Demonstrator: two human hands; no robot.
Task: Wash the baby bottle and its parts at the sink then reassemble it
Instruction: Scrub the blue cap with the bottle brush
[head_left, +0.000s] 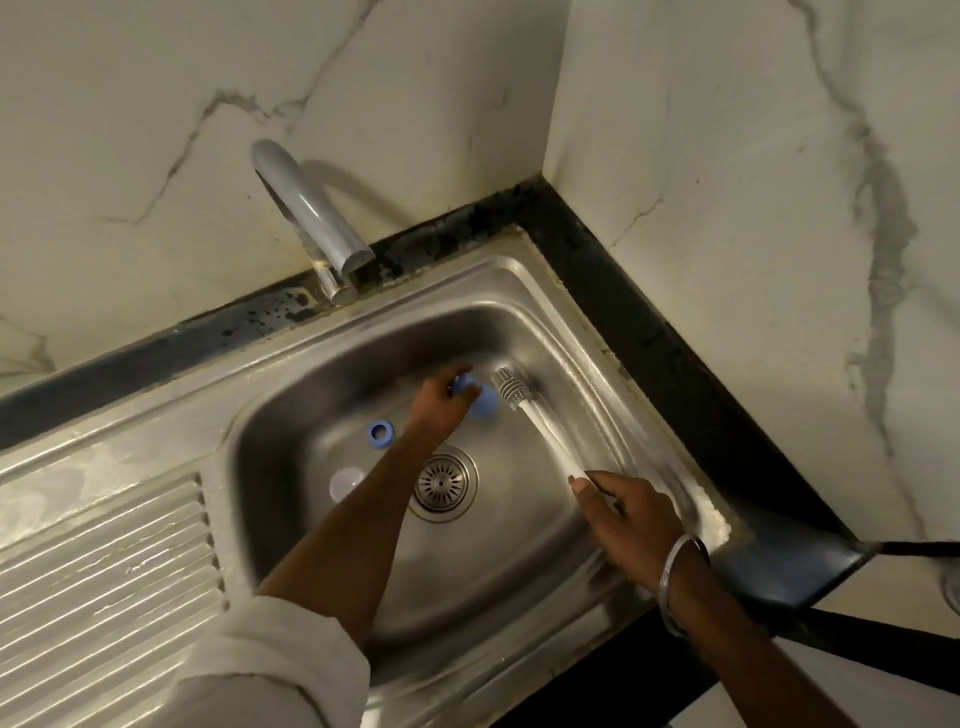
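Looking down from head height into a stainless steel sink (519, 273), with its round drain strainer (441, 483) near the middle of the basin.

Nearest the viewer and right of the strainer, the right hand (628, 514), with a metal bangle (675, 577) on its wrist, is closed round the end of a white bottle brush (545, 436). The handle slants away past the strainer's right side, and the bristle head lies beyond the strainer.

Just left of the strainer lies a pale domed cap (347, 483). A little farther back on that side is a blue screw ring (382, 432).

Beyond the strainer, the left hand (441, 410) curls round a blue bottle piece (483, 402) (blurred, probably the bottle body), which sits right beside the bristles.

Farthest back, behind the strainer, a grey tap (311, 208) stands at the back of the sink. No stream shows from it.

The parts look like light, stiff plastic, not fragile but probably slick once wet. The bottle piece seems best wrapped firmly round its middle, with its mouth turned toward the brush. The ring and cap are small and are likely easiest to pinch by their rims.
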